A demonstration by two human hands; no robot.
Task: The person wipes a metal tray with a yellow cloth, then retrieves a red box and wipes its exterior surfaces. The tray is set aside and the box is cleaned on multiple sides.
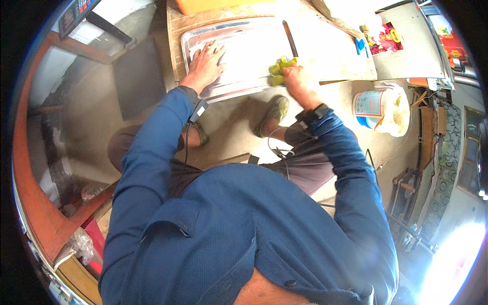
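A shiny metal tray (244,36) lies on the wooden table before me, its near edge reaching past the table's front. My left hand (206,65) rests palm down on the tray's left part, fingers spread, holding nothing. At the tray's near right corner, my right hand (299,82) grips a crumpled yellow-green cloth (278,71); part of it bunches out past the fingers. A dark brown strip (290,38) runs along the tray's right side, and I cannot tell if it is the rim or a separate thing. Glare washes out much of the tray.
An orange container (225,5) stands at the table's far edge. Right of the table (343,68) is a lined white bucket (371,105) on the floor. A red patterned item (387,40) shows beyond it. Cables hang from both wrists. A dark panel (139,78) is at left.
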